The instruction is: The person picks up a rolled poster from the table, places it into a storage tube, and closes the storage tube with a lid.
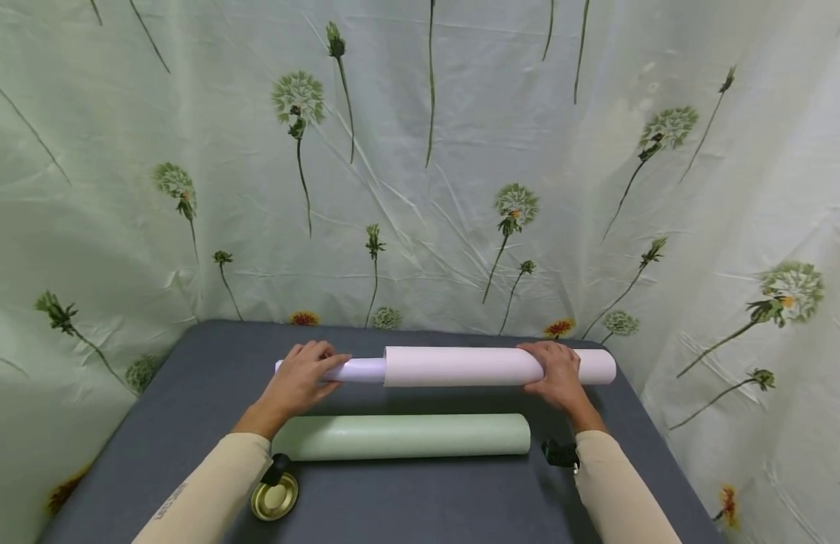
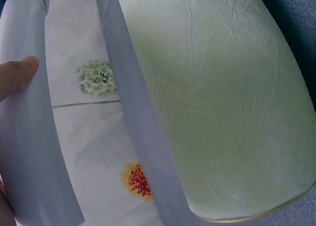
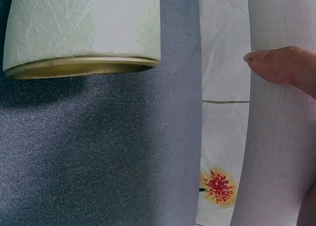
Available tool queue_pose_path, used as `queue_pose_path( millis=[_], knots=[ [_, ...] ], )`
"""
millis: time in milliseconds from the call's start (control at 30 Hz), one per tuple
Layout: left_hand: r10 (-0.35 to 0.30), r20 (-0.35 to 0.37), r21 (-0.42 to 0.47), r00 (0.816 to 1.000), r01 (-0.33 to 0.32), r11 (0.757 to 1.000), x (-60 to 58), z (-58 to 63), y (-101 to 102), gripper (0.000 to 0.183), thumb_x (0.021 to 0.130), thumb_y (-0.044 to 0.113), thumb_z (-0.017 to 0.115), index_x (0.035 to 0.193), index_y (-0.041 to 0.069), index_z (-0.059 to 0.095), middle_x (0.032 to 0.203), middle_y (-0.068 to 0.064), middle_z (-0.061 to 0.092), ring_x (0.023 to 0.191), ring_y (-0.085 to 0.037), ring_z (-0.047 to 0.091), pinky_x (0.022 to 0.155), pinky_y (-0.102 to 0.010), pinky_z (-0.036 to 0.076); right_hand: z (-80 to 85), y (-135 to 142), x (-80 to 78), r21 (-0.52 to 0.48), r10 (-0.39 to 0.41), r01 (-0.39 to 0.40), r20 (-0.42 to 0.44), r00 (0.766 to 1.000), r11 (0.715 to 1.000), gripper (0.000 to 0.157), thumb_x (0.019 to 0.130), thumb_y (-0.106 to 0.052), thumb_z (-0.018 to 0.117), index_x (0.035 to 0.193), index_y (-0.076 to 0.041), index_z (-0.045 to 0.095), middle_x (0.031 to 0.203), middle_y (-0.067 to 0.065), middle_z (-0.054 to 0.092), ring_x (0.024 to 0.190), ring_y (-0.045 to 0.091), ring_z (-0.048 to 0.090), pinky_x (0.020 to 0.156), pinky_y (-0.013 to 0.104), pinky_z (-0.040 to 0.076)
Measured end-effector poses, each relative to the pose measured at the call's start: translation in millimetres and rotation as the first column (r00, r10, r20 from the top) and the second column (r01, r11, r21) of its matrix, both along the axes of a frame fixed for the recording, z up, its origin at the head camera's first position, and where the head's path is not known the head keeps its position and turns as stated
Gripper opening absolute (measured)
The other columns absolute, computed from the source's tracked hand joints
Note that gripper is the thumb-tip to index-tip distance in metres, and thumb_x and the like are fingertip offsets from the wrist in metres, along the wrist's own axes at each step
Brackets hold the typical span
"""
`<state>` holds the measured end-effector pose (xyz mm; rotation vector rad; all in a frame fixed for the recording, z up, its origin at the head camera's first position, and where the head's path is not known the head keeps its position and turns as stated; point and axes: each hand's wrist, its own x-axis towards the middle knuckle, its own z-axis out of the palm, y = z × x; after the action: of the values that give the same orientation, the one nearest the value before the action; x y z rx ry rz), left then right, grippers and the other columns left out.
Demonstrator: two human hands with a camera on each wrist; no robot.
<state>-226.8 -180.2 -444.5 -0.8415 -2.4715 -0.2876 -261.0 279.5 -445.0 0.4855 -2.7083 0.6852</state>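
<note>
Left hand (image 1: 301,378) grips the thin roll (image 1: 365,370), projecting at nine o'clock from the wide roll (image 1: 454,366); right hand (image 1: 556,372) grips the latter.

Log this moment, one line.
left hand: holds lilac roll; right hand: holds pink roll; lilac roll: partly inside pink roll; green tube: on table

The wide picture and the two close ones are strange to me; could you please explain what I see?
There is no machine: a person works bare-handed. The wide picture comes from the person's head, the close ones from cameras on the wrists. On the dark surface lie a pale green tube and a round gold-coloured metal piece. The left grip holds a slim lilac roll, which reaches into the end of a wider whitish tube; the right grip holds that tube.
</note>
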Motion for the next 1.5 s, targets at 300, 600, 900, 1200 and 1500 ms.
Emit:
queue_pose_path(
  millis=[300, 600, 900, 1200, 1500],
  knots=[
    [-0.006, -0.004, -0.010, 1.000, 0.006, 1.000, -1.0, -0.3, 6.3, 0.047, 0.065, 0.017, 0.089, 0.108, 0.015, 0.071, 0.095, -0.004, 0.060, 0.087, -0.025, 0.057, 0.075, -0.045, 0.047, -2.1, -1.7, -0.7, 0.009, 0.004, -0.004, 0.019, 1.000, 1.000, 0.066, 0.058, -0.002, 0.088, 0.120, -0.006, 0.064, 0.117, 0.021, 0.059, 0.115, 0.045, 0.044, 0.095, 0.062, 0.022],
    [-0.029, -0.009, 0.013, 1.000, 0.029, 0.999, -2.9, -0.2, 11.0, 0.047, 0.064, 0.015, 0.090, 0.107, 0.015, 0.071, 0.095, -0.004, 0.060, 0.087, -0.025, 0.058, 0.076, -0.046, 0.047, -3.5, -1.1, 1.4, 0.008, -0.017, 0.017, 0.026, 1.000, 1.000, 0.066, 0.059, -0.001, 0.088, 0.120, -0.006, 0.064, 0.118, 0.021, 0.058, 0.116, 0.045, 0.043, 0.096, 0.062, 0.022],
    [-0.042, -0.010, 0.010, 0.999, 0.042, 0.999, -5.1, -0.5, 19.6, 0.046, 0.065, 0.016, 0.089, 0.108, 0.016, 0.072, 0.095, -0.003, 0.059, 0.088, -0.025, 0.057, 0.076, -0.045, 0.046, -5.4, -6.0, -0.4, 0.008, -0.001, 0.001, 0.005, 1.000, 1.000, 0.067, 0.057, -0.001, 0.089, 0.119, -0.007, 0.065, 0.117, 0.020, 0.059, 0.116, 0.044, 0.044, 0.096, 0.062, 0.023],
    [-0.041, -0.015, 0.002, 0.999, 0.041, 0.999, -5.6, -2.8, 28.7, 0.046, 0.065, 0.016, 0.089, 0.107, 0.017, 0.072, 0.095, -0.003, 0.059, 0.088, -0.024, 0.057, 0.076, -0.044, 0.047, -6.7, -8.0, 1.9, -0.014, 0.000, 0.000, 0.004, 1.000, 1.000, 0.067, 0.057, -0.001, 0.089, 0.118, -0.006, 0.065, 0.117, 0.022, 0.059, 0.114, 0.045, 0.043, 0.096, 0.062, 0.021],
    [-0.044, -0.019, -0.011, 0.999, 0.044, 0.999, -6.5, -4.1, 34.0, 0.045, 0.068, 0.018, 0.088, 0.109, 0.016, 0.071, 0.095, -0.004, 0.058, 0.088, -0.024, 0.057, 0.077, -0.044, 0.047, -4.9, -11.9, 2.0, -0.018, 0.004, -0.003, 0.021, 1.000, 1.000, 0.067, 0.058, 0.000, 0.089, 0.119, -0.006, 0.064, 0.118, 0.021, 0.059, 0.116, 0.044, 0.042, 0.097, 0.061, 0.020]
  ],
)
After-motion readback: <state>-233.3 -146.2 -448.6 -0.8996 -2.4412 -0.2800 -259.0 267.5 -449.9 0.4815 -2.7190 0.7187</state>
